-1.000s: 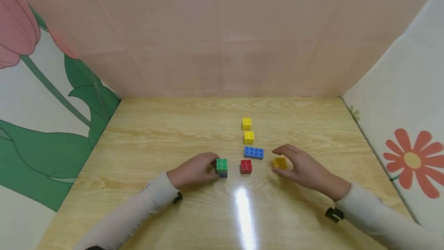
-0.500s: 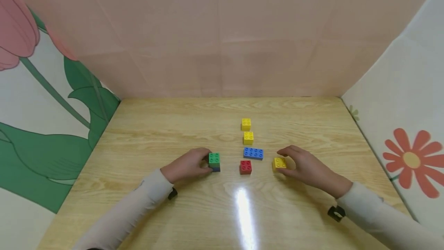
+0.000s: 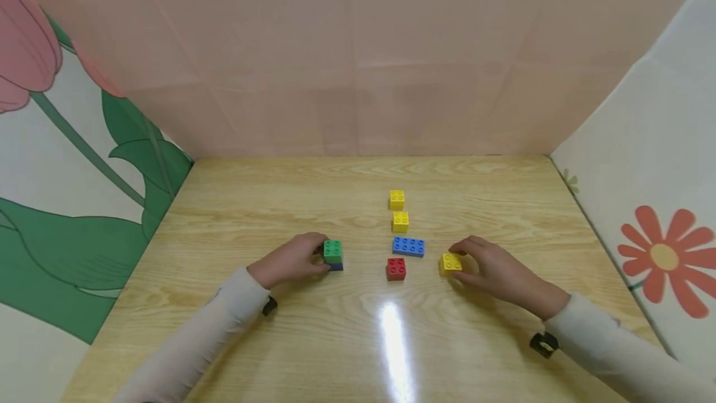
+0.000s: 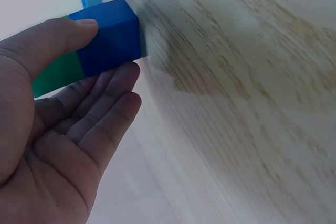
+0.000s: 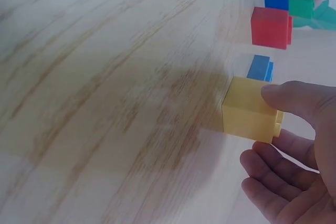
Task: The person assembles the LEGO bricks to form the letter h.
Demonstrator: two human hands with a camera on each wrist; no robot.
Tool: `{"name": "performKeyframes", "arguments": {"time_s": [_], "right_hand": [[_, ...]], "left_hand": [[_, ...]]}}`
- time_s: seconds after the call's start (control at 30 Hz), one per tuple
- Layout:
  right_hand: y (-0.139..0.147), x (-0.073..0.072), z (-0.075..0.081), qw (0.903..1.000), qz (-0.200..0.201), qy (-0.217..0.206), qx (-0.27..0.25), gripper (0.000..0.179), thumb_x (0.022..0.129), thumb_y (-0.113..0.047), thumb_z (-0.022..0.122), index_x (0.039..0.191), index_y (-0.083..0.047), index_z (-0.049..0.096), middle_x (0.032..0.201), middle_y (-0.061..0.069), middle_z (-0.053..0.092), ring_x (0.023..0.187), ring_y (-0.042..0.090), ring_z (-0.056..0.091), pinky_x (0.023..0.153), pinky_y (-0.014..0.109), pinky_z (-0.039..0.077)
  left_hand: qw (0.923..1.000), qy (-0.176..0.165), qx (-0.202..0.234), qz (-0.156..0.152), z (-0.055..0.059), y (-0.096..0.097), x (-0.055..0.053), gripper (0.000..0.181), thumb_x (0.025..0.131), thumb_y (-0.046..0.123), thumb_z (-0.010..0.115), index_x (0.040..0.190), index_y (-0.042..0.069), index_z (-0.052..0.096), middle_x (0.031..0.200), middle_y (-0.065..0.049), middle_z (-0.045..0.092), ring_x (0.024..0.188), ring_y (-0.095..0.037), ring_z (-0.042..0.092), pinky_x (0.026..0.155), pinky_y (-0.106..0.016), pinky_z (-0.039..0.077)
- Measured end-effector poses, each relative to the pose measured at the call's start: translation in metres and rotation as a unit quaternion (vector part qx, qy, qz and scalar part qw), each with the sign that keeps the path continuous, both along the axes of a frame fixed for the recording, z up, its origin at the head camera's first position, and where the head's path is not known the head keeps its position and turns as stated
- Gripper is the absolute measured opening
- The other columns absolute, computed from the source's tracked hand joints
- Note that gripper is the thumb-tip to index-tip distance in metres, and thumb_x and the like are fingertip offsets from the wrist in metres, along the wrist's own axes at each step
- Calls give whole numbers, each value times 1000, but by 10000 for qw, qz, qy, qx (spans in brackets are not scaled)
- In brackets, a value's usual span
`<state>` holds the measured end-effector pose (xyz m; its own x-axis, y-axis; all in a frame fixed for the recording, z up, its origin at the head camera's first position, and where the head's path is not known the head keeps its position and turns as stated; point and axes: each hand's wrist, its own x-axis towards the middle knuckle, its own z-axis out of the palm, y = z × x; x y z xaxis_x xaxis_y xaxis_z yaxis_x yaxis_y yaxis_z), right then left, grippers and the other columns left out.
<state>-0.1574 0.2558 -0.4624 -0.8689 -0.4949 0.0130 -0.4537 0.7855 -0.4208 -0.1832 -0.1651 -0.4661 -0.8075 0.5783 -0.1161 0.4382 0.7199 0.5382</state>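
My left hand pinches a two-brick stack by its sides. Its upper part is a green brick and its lower part a dark blue brick, joined in one column. In the left wrist view the thumb lies across the seam and the fingers are on the opposite side. My right hand holds a yellow brick between thumb and fingers, studs up on the table. A red brick sits between the hands, and a long light-blue brick lies just behind it.
Two more yellow bricks stand behind the light-blue one: a nearer yellow brick and a farther yellow brick. The wood-grain table meets a pink cloth at the back and flower-printed panels at both sides.
My left hand has carried the green and blue stack leftward and a little farther back. The right hand has shifted slightly right around its yellow brick, which stays almost in place.
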Motion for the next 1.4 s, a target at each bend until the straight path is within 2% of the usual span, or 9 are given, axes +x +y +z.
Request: {"name": "performKeyframes", "arguments": {"time_s": [0.5,0.67,0.87,1.0,1.17,1.4], "right_hand": [[-2,1,2,9996,189,195,-104,35,82,-24,80,112,-11,67,105,0,64,94,18,63,79,37,56],[-3,1,2,9997,190,168,-68,35,82,-24,80,112,-11,67,104,-2,64,92,16,62,79,36,56],[-4,2,3,9996,154,227,-80,35,82,-26,80,112,-12,67,104,-2,64,93,16,62,79,36,56],[-3,2,5,9995,142,278,-94,36,82,-25,80,112,-11,67,104,-1,65,93,17,63,79,38,56],[-3,2,7,9992,155,359,-100,35,83,-25,80,113,-11,67,105,-1,65,94,17,64,79,38,56],[-4,3,11,9988,143,437,-148,35,83,-25,79,113,-12,67,105,-2,65,94,17,63,80,39,56]], "left_hand": [[9999,93,16,42,0,-3,0,31,85,23,77,109,10,62,101,4,63,96,-12,60,85,-32,51],[9998,59,23,180,-1,-4,0,33,85,27,77,109,11,62,100,5,63,95,-11,60,85,-31,51],[9993,-47,162,328,8,-6,4,47,85,31,77,121,6,60,108,1,63,101,-15,60,88,-33,51],[9986,-86,361,375,15,-5,5,56,87,41,73,128,6,56,118,-1,60,110,-20,59,92,-36,50],[9978,109,392,516,19,-3,6,68,87,55,66,134,8,52,128,-1,55,119,-20,54,97,-38,48],[9911,590,863,825,26,4,10,65,93,55,58,138,10,48,131,-3,52,123,-23,51,99,-43,46]]}}
